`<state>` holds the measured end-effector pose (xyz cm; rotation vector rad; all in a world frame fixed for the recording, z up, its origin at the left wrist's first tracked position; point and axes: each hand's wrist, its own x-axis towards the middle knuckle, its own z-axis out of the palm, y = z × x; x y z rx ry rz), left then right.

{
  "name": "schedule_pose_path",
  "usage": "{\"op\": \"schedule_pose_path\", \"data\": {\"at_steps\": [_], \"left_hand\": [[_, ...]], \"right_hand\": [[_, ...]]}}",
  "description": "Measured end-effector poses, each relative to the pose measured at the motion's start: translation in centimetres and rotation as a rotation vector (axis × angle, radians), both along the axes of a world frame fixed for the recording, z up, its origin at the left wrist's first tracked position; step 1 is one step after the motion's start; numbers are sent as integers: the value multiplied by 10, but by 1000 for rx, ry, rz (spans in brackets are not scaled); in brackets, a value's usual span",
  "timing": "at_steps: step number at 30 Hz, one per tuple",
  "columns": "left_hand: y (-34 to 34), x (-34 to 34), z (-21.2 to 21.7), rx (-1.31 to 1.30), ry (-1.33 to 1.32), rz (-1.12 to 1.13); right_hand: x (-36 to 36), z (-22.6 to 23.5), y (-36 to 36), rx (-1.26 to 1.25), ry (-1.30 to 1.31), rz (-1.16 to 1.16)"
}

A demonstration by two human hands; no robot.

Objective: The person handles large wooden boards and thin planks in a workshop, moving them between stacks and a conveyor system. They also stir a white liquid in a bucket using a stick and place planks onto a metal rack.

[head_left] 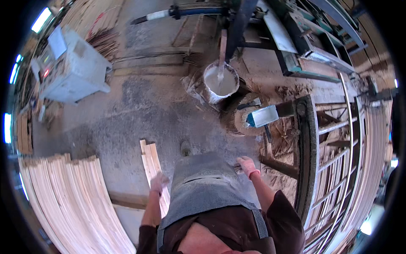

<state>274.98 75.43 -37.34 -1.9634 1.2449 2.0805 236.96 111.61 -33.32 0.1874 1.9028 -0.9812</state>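
My left hand (159,183), in a pale glove, hangs over or beside a few narrow wooden strips (152,158). Its fingers are blurred, and whether they touch the strips cannot be made out. To the right of my grey apron (207,182), my right hand (246,165) wears a pinkish glove with a red cuff. The fingers of this hand are loosely bent and apart, with nothing evident in them. Ahead of it, a blue-and-white open container (263,116) rests on a round, crusted stand (237,116). A dark-handled scraper (249,103) lies beside that container.
A bucket of whitish paste (221,80) holds an upright wooden stick (223,46). Long boards (72,199) are stacked at the left. A metal rack (313,156) stands close on my right. Farther off are a pale control cabinet (80,67) and machine framework (296,42).
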Motion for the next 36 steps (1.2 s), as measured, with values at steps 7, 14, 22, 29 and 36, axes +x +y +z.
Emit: {"op": "schedule_pose_path", "data": {"at_steps": [7,14,22,29,36], "left_hand": [[-198,-335,68,-23,275,-415],[-200,-626,74,-122,341,-796],[-228,-902,-57,-518,492,-1121],[-247,-955,-85,-404,327,-1032],[-176,-786,78,-327,1079,-1386]], "right_hand": [[54,-30,32,89,-334,-719],[45,-19,-32,-44,-279,-1031],[104,20,-127,157,-329,-1577],[55,15,-201,182,-432,-1494],[-234,-17,-319,-664,-579,-1439]]}}
